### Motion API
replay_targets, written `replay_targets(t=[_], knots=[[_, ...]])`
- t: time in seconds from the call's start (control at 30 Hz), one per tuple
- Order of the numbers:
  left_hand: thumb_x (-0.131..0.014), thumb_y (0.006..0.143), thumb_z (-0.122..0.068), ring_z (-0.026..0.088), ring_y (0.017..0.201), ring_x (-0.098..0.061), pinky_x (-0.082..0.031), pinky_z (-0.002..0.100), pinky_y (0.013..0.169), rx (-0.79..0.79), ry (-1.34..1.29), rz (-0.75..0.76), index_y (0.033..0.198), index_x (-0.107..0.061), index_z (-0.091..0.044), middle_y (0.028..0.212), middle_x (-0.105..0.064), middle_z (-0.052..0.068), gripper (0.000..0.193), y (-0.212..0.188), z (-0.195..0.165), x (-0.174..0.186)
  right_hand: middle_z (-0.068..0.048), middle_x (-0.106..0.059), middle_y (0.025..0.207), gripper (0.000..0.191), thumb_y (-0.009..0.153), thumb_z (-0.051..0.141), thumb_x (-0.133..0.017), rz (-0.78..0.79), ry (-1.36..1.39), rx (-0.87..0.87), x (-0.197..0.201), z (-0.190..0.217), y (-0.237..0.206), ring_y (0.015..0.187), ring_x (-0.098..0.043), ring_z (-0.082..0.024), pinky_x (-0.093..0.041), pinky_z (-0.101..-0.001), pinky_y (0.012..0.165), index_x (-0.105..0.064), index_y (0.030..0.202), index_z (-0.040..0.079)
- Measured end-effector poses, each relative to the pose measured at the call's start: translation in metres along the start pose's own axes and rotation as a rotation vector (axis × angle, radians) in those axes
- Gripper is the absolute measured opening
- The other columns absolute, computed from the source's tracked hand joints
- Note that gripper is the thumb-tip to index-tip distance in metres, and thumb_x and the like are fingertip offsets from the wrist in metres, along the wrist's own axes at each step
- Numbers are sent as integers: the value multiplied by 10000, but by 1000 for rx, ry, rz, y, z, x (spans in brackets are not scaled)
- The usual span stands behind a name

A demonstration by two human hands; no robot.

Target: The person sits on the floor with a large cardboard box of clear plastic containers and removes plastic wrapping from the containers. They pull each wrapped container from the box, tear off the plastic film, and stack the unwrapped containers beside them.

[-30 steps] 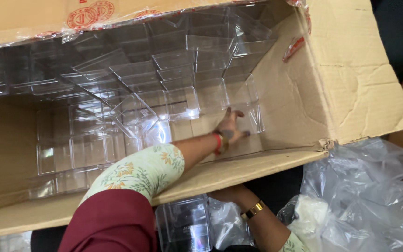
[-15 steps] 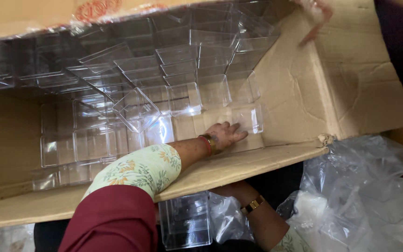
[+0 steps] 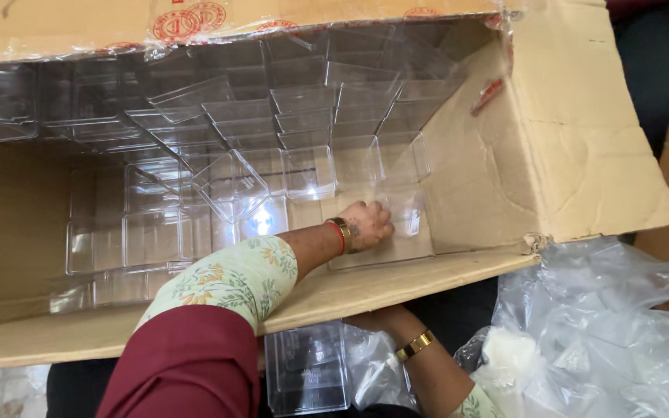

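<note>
Clear plastic box (image 3: 396,224): transparent, square-walled, lay in the lower right corner inside the carton, centre-right of the frame, against the cardboard wall. Left hand (image 3: 364,224) rested on its left edge, fingers curled over the rim. Glare on its walls; exact tilt could not be told.

Second clear box (image 3: 307,370): same kind, bottom centre of the frame, below the carton's near wall, open side facing up. Right hand (image 3: 377,319) sat at its upper right corner, grip partly hidden.
</note>
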State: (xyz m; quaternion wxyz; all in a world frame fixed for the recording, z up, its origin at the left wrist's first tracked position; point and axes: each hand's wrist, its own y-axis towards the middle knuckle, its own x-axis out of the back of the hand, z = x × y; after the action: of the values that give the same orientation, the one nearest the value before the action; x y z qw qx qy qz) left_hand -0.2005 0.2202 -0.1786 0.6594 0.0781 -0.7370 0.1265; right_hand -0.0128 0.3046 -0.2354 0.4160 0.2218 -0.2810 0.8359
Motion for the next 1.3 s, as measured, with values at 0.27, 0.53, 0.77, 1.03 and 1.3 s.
replay_targets(t=[0.27,0.53,0.77,1.03,1.3], knots=[[-616,880,-189,289,1161,-578,-548,423,855,15,21,86,928,-758,-170,1161,-596,90,151,-7,1,25,-105,-678,1233,417,875,358,-678,75,5,-136,2,1,1,1161,-611,-288,-478,-424,1028,-642,1232,147],[-701,806,-333,297,1078,-602,-517,464,868,176,-353,32,899,-712,-156,1037,-607,86,201,-47,-7,208,-108,-680,1182,421,790,288,-741,104,17,-213,26,12,5,1156,-603,-266,-486,-418,993,-658,1164,116],[-734,895,-230,322,1090,-581,-470,399,958,250,-669,-821,887,-594,-61,1101,-589,143,219,-239,-68,291,-75,-730,1160,397,783,121,-758,-36,257,-143,48,31,-2,1101,-638,-194,-505,-352,962,-696,1173,85],[-773,864,-201,265,1159,-601,-475,410,1041,646,-830,-1463,922,-686,-44,1152,-623,145,189,-348,-194,200,-132,-747,926,443,871,231,-775,-567,426,-604,91,136,-116,794,-631,-236,-524,-436,774,-762,1310,167],[-860,752,-181,283,1023,-670,-460,522,1086,208,-742,-1207,850,-761,-80,1002,-658,112,172,-317,-271,177,-130,-373,1636,1220,664,554,-891,-460,482,110,73,280,-200,1520,-364,-276,-295,-401,1200,-264,1594,73]])
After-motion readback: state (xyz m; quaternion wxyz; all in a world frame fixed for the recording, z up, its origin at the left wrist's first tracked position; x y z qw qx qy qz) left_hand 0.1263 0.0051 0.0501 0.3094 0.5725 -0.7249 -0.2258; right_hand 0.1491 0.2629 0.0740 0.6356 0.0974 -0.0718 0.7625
